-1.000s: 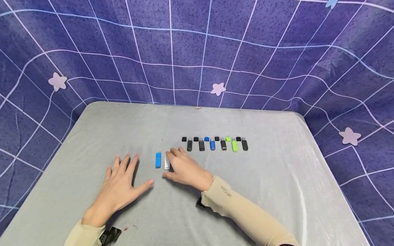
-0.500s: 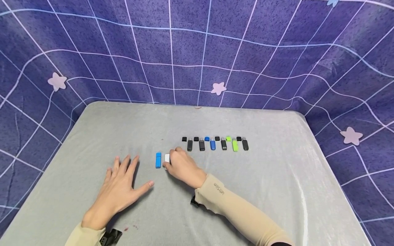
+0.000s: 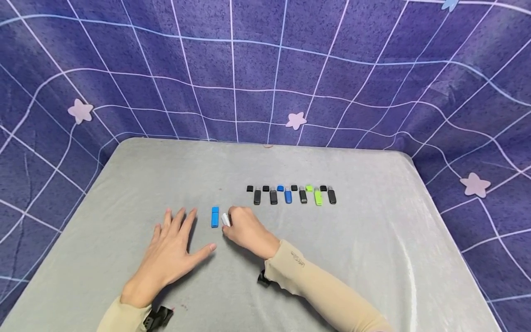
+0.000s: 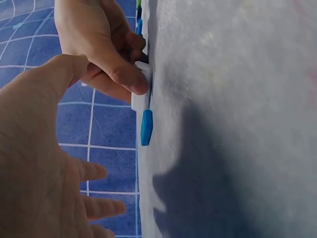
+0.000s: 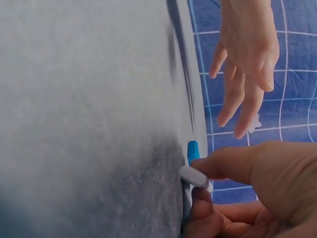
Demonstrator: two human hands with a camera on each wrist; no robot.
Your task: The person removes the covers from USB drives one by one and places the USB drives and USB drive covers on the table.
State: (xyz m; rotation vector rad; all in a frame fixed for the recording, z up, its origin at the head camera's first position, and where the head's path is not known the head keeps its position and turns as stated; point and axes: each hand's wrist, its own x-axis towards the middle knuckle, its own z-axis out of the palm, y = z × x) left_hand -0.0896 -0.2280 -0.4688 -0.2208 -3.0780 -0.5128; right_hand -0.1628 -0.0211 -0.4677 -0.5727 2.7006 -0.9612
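Observation:
My right hand [image 3: 250, 231] pinches a white USB stick [image 3: 225, 219] between thumb and fingers. In the right wrist view one end of the white stick [image 5: 194, 176] pokes out from the grip, tilted and seemingly off the cloth. A capped bright-blue USB stick [image 3: 215, 217] lies just left of it, untouched. Further left, my left hand [image 3: 170, 251] holds nothing, its fingers straight and spread, thumb toward the blue stick. The left wrist view shows the right thumb pressed on the white stick [image 4: 140, 99]; the fingers hide part of it.
Behind and right of the right hand runs a row of uncapped USB sticks: several black ones, a darker blue one [image 3: 288, 195] and a green one [image 3: 318, 197]. Each has its cap beside its plug. A grey cloth [image 3: 356, 258] covers the table; a purple curtain [image 3: 257, 64] hangs behind.
My right hand has gone from reaching over the flat white stick to pinching it; the stick has lifted and tilted. The left hand has barely shifted.

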